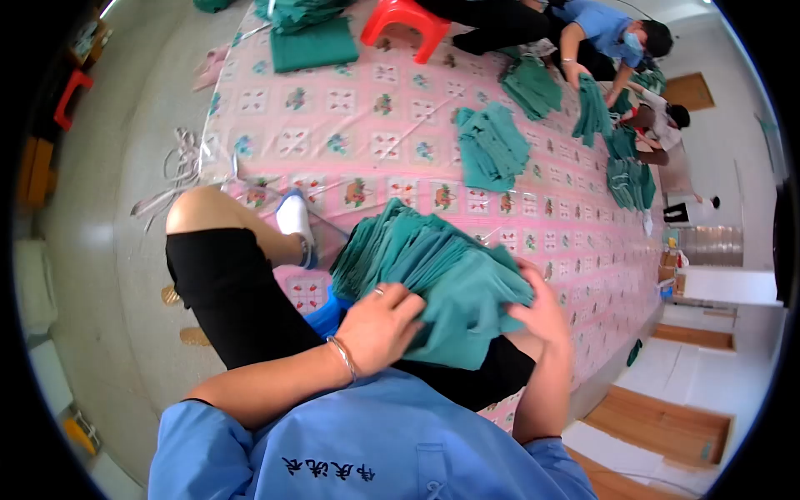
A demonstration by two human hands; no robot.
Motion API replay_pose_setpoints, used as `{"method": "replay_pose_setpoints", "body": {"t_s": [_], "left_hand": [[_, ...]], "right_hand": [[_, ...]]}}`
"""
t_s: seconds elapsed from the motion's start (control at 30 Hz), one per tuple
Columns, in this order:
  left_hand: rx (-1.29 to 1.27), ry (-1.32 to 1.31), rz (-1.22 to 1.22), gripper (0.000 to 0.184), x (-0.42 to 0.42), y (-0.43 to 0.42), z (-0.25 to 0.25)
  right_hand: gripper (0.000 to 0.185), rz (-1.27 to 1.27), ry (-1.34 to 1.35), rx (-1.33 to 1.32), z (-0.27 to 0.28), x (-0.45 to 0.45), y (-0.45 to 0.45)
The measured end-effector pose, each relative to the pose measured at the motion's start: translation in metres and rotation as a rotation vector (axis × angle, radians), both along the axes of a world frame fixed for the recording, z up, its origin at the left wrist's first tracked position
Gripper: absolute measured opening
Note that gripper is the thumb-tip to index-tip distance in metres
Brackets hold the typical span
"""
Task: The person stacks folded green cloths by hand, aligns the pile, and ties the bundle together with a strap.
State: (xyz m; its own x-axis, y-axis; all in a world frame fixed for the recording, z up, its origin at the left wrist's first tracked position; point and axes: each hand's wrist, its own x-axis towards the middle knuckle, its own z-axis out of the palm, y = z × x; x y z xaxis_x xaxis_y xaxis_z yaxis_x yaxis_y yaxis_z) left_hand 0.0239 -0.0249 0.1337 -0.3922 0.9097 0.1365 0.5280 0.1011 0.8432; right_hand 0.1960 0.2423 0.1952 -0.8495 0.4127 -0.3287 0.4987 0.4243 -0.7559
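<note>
A thick stack of green cloths [417,258] lies across my lap, its many folded layers fanned out toward the left. My left hand [382,323], with a ring and a bracelet, rests on the near left side of the stack, fingers bent against the cloth. At the right edge of the stack, my right hand [540,307] has its thumb and fingers around the border of the top green cloth [467,312], which hangs loosely toward me.
A pink patterned sheet [383,137] covers the floor ahead, bearing green cloth piles [492,146]. A red stool [408,23] stands at the top. Two co-workers handle cloths at the upper right. Something blue [327,317] lies beside my leg.
</note>
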Motion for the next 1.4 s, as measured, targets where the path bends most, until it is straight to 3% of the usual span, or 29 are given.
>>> {"method": "replay_pose_setpoints", "body": {"t_s": [0.03,0.1,0.2,0.33,0.43,0.5,0.6,0.73,0.83,0.93,1.03,1.07,1.17,1.2,1.33,1.4], "left_hand": [[0.026,0.041,0.043,0.025,-0.002,0.009,-0.009],[-0.178,-0.029,0.011,0.032,-0.006,0.012,-0.019],[-0.209,-0.137,-0.004,0.039,-0.005,0.006,-0.009],[0.029,-0.160,0.110,0.052,-0.002,0.010,0.007],[0.135,0.215,-0.054,0.062,0.002,0.025,0.037],[0.023,0.436,-0.153,0.067,0.015,0.044,0.032],[0.010,0.570,-0.217,0.072,0.011,0.067,-0.006],[-0.077,0.462,-0.306,0.074,-0.008,0.074,-0.030],[-0.098,0.418,-0.339,0.075,-0.012,0.073,-0.030],[-0.094,0.403,-0.323,0.076,-0.014,0.068,-0.031],[-0.091,0.362,-0.340,0.077,-0.020,0.061,-0.031],[-0.089,0.354,-0.333,0.078,-0.021,0.058,-0.032],[-0.043,0.337,-0.313,0.078,-0.028,0.049,-0.042],[-0.007,0.324,-0.304,0.078,-0.031,0.046,-0.047],[0.106,0.221,-0.241,0.079,-0.034,0.046,-0.068],[0.089,0.181,-0.238,0.078,-0.037,0.046,-0.078]], "right_hand": [[0.065,-0.050,-0.054,-0.028,-0.009,-0.003,-0.006],[0.074,-0.156,-0.150,-0.078,-0.023,-0.012,-0.014],[0.083,0.006,-0.058,0.054,-0.018,-0.012,-0.012],[0.087,0.029,0.011,0.369,0.001,-0.011,-0.029],[0.088,0.112,0.028,0.641,0.006,-0.014,-0.038],[0.087,0.141,-0.008,0.708,0.000,-0.013,-0.037],[0.084,0.137,-0.029,0.734,-0.014,-0.011,-0.025],[0.083,0.017,0.039,0.403,-0.051,-0.010,-0.021],[0.084,0.065,0.027,0.558,-0.045,-0.010,-0.017],[0.090,0.066,0.060,0.461,-0.040,-0.013,-0.009],[0.096,0.170,-0.076,0.511,-0.022,-0.038,-0.019],[0.093,0.233,-0.089,0.642,-0.019,-0.048,-0.027],[0.086,0.355,0.459,0.972,-0.033,-0.053,-0.055],[0.075,0.384,0.525,0.923,-0.039,-0.047,-0.068],[0.060,0.531,0.200,1.015,-0.082,-0.041,-0.078],[0.059,0.481,0.250,1.012,-0.100,-0.050,-0.078]]}}
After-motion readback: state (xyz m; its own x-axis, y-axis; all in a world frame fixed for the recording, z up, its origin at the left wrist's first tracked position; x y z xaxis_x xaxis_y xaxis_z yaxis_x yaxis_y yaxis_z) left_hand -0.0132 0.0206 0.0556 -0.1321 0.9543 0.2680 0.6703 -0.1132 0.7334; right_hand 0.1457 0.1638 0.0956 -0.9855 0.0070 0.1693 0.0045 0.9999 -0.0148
